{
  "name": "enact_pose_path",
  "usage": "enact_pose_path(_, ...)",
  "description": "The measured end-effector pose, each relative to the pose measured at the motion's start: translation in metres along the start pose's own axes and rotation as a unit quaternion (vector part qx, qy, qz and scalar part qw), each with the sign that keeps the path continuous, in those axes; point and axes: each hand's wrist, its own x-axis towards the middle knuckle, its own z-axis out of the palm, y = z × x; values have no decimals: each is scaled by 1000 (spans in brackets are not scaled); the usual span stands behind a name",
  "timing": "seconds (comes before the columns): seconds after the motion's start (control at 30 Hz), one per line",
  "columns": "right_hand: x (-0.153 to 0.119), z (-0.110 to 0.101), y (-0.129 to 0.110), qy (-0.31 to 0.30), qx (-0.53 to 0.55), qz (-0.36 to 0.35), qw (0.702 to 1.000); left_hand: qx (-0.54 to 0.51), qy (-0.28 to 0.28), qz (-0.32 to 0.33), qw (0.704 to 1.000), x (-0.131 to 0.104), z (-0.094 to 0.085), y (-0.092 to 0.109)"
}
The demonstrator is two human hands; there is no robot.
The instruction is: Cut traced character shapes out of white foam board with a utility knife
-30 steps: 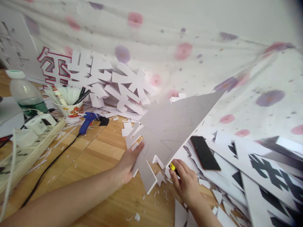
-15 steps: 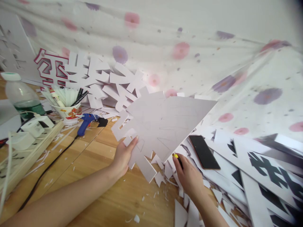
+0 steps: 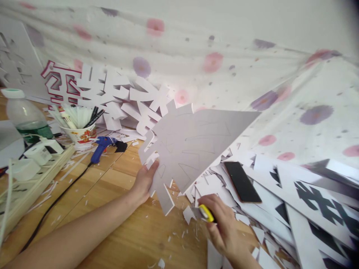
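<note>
A white foam board (image 3: 202, 138) with pencil outlines and a notched left edge is tilted above the wooden table (image 3: 126, 231). My left hand (image 3: 144, 182) grips its lower left part, thumb on the face and the other fingers hidden behind. Below the board's lower right edge, my right hand (image 3: 220, 224) is closed around a yellow and black cutter knife (image 3: 206, 213). The knife's blade points left, apart from the board, near a small white scrap (image 3: 189, 215).
At the left are a bottle (image 3: 26, 116), a power strip (image 3: 42, 170), a cup of glue sticks and pens (image 3: 81, 132) and a blue glue gun (image 3: 101, 148). Cut characters (image 3: 112, 93) lean behind. A phone (image 3: 242, 182) lies right, among sheets (image 3: 303, 201) and scraps.
My right hand has moved down and away from the board's edge, and more of the knife shows. The board has tilted and shifted slightly, its lower corner moving left, with my left hand still on it.
</note>
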Motion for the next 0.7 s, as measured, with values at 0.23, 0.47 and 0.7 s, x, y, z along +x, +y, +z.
enact_pose_path(0.23,19,19,-23,-42,-29,-12,999,-19,-47,-31,998,2,3,-6)
enact_pose_path(0.47,18,28,-26,-49,-51,-31,997,-26,-98,-50,994,-7,9,-10)
enact_pose_path(0.7,18,30,-23,-31,-89,-37,995,-9,-117,-76,990,-14,14,-9)
